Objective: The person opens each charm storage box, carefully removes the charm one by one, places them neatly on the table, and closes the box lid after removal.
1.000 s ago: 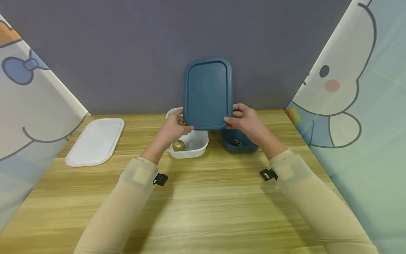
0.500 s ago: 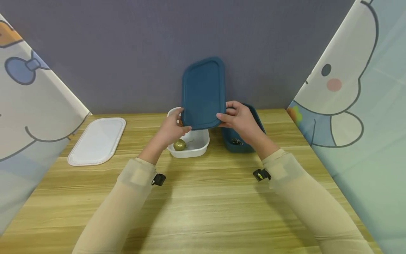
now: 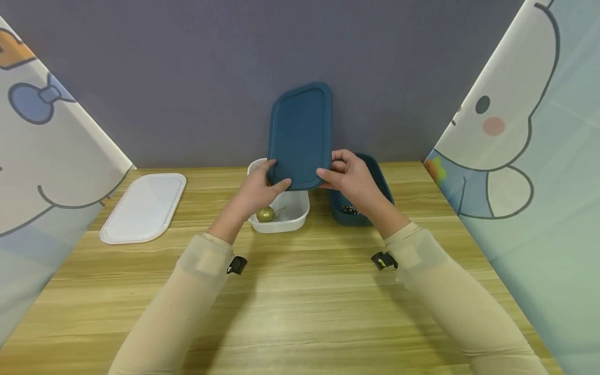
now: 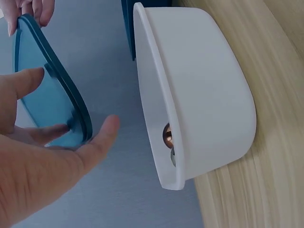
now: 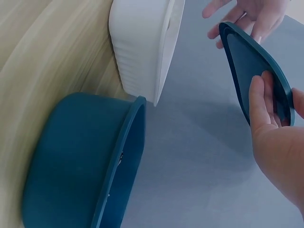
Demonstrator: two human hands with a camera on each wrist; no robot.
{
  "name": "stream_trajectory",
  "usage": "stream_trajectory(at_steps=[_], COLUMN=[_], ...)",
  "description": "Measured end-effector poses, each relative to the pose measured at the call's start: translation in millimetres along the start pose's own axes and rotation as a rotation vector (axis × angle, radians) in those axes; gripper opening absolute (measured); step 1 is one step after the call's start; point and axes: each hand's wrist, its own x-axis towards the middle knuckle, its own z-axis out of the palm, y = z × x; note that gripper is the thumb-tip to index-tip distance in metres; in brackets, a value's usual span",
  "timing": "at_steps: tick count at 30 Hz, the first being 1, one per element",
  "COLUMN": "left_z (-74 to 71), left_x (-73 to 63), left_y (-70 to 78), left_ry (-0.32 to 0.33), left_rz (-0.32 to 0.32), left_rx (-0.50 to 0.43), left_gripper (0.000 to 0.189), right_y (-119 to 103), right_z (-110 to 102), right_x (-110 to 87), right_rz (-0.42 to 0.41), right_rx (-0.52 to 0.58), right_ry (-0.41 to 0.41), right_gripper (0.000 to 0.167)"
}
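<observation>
Above two bins I hold up a dark blue lid (image 3: 301,136), tilted with its face toward the head camera. My left hand (image 3: 255,191) holds its lower left corner, thumb on the face; one finger stretches past the edge in the left wrist view. Fingers and thumb of my right hand (image 3: 351,179) pinch the lower right edge. Below the left hand stands a white bin (image 3: 300,213), partly covered, with a gold ball (image 3: 265,214) inside. A dark blue bin (image 3: 382,179), partly behind my right hand, contains a small pinecone (image 3: 349,209).
A white lid (image 3: 143,208) lies flat on the wooden table (image 3: 309,302) at left. A grey wall (image 3: 201,88) rises behind the bins. Cartoon-printed panels (image 3: 506,135) flank the table. A shiny copper-coloured ball (image 4: 167,136) shows inside the white bin.
The blue lid has swung from facing squarely forward to an angle, and its right edge has moved left with my right hand. My left thumb now reaches farther onto the lid's face.
</observation>
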Motion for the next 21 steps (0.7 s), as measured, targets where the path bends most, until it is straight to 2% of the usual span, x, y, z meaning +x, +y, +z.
stream_trajectory(at_steps=[6, 9, 12, 16, 21], left_z=[3.8, 4.2, 3.9, 2.5, 2.5], left_x=[-4.4, -7.5, -11.3, -18.5, -27.0], left_y=[6.2, 11.2, 17.9, 30.3, 46.1], left_ry=[0.073, 0.081, 0.073, 0.032, -0.036], left_rz=[0.044, 0.085, 0.121, 0.144, 0.149], left_rx=[0.085, 0.089, 0.050, -0.042, -0.150], left_gripper=[0.087, 0.084, 0.078, 0.074, 0.087], right_y=[0.1, -0.8, -1.9, -3.4, -4.0], right_z=[5.0, 8.9, 13.5, 20.0, 26.3], right_x=[-1.7, -2.5, -2.5, -2.0, -2.3], right_rz=[-0.021, -0.027, -0.036, -0.069, -0.122], right_rx=[-0.052, -0.087, -0.095, -0.095, -0.155], right_ry=[-0.006, -0.016, -0.029, -0.056, -0.089], right_gripper=[0.040, 0.041, 0.042, 0.043, 0.042])
